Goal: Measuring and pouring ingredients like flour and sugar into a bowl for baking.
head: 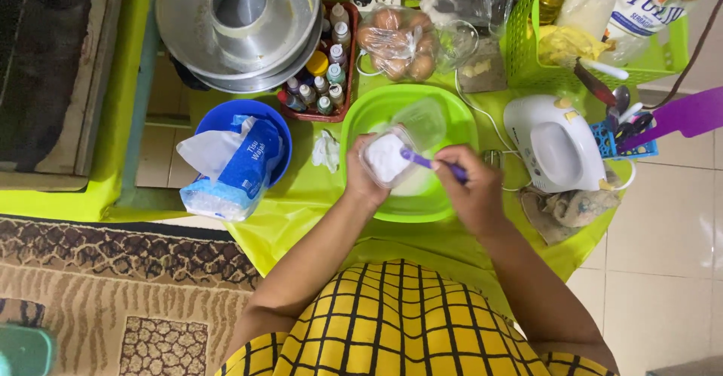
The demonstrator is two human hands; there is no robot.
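Note:
My left hand (363,181) holds a small clear plastic tub (385,157) filled with white powder, its hinged lid (422,121) standing open. My right hand (473,188) grips a purple spoon (425,160) whose tip dips into the powder. Both hands hover over a green plastic bowl (452,123) on the lime-green tablecloth (301,195).
A blue bowl (263,111) with a tissue pack (241,172) lies at left, an aluminium ring cake pan (237,22) behind it. A tray of small bottles (324,74), a bag of eggs (398,43), a white hand mixer (553,144) and a green basket (595,63) surround the bowl.

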